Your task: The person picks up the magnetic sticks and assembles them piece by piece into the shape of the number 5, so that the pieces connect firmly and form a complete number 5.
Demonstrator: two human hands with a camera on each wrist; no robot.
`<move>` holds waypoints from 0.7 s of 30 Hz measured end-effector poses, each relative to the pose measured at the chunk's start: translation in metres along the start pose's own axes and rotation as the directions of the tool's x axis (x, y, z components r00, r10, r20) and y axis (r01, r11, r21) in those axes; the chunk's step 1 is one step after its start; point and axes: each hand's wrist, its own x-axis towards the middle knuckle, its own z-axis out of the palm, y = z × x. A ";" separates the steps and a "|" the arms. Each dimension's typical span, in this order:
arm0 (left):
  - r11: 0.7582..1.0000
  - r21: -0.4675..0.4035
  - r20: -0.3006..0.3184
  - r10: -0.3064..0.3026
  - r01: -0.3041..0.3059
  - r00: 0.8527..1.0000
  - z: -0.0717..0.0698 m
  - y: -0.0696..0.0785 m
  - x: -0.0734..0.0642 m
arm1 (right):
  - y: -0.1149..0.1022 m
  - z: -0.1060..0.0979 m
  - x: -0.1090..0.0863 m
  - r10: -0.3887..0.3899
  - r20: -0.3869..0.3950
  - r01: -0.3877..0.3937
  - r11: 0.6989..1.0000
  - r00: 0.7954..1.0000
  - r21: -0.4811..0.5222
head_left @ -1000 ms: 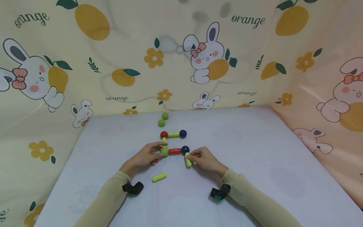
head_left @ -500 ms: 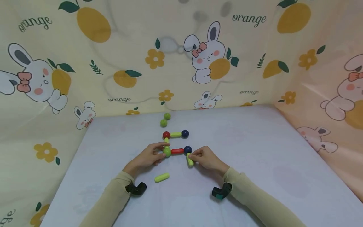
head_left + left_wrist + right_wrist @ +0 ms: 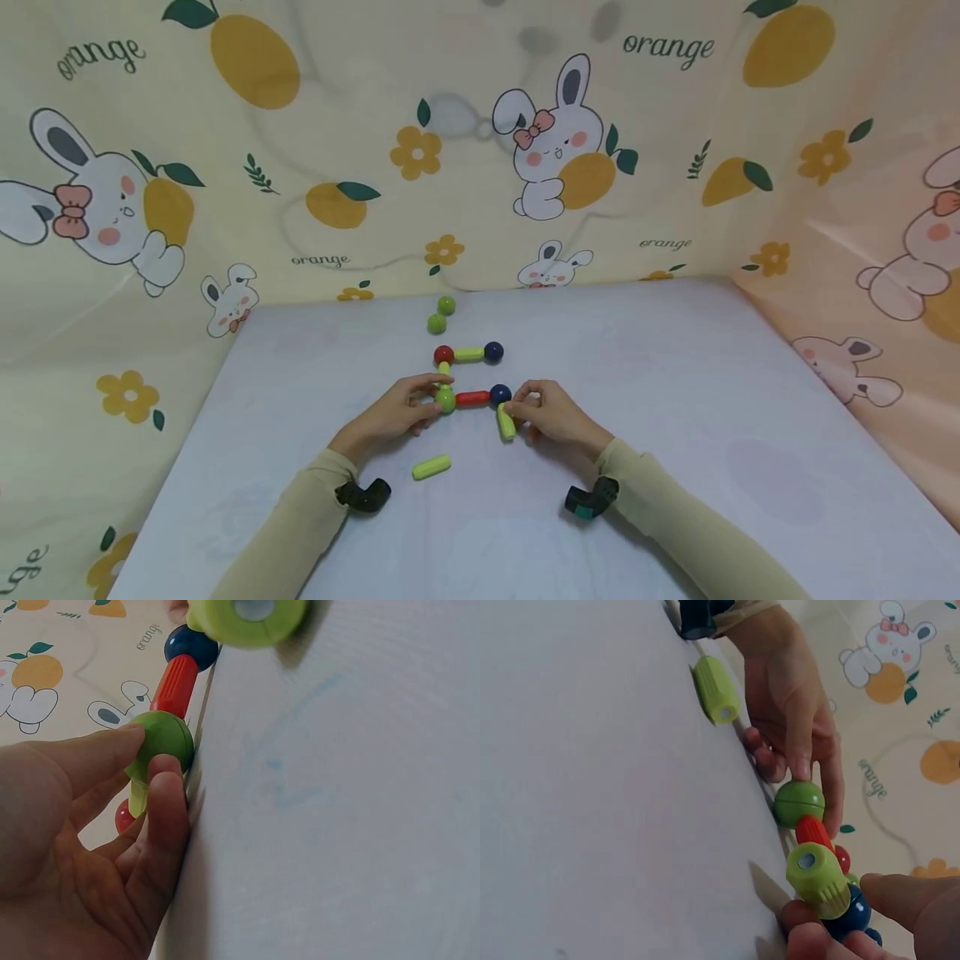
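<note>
My left hand [image 3: 393, 412] pinches a green ball [image 3: 169, 739] between thumb and fingers. A red rod [image 3: 472, 398] joins it to a dark blue ball [image 3: 500, 393]. My right hand [image 3: 555, 412] holds that blue ball, fingertips on either side in the right wrist view. From the ball a yellow-green rod [image 3: 507, 423] points toward me, its metal-tipped end [image 3: 806, 860] free. Behind the green ball, a short yellow-green rod [image 3: 445, 371], partly covered by left fingers, leads to a red ball [image 3: 444, 356]. Another yellow-green rod [image 3: 469, 354] links this to a second blue ball [image 3: 493, 352].
A loose yellow-green rod [image 3: 431, 467] lies on the white table [image 3: 675, 400] between my forearms. Two green balls [image 3: 437, 323] sit near the back edge, close together. Patterned cloth [image 3: 352, 100] hangs behind and at the sides.
My right fingers have shifted from the yellow-green rod up to the blue ball it joins. The left hand stays on the green ball. The head view has shifted slightly.
</note>
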 end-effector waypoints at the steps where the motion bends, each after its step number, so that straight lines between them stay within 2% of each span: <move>1: 1.000 0.002 0.002 0.004 -0.004 1.000 0.000 0.000 0.000 | 0.000 -0.001 0.001 -0.003 0.004 0.003 1.000 1.000 -0.001; 4: 1.000 0.011 0.005 0.016 -0.016 1.000 -0.001 -0.002 0.001 | -0.002 -0.003 0.005 -0.004 0.026 0.005 0.999 1.000 -0.035; 11: 1.000 0.004 0.005 0.024 -0.024 1.000 -0.001 -0.003 0.000 | -0.001 -0.011 0.024 -0.043 0.162 0.063 0.990 0.986 -0.126; 17: 1.000 -0.012 0.008 -0.006 0.006 1.000 0.001 -0.001 0.000 | 0.004 -0.017 0.032 -0.057 0.224 0.085 0.989 0.973 -0.118; 21: 1.000 -0.003 0.000 -0.024 0.024 1.000 0.001 0.000 0.002 | 0.006 -0.019 0.033 -0.068 0.237 0.089 0.993 0.969 -0.081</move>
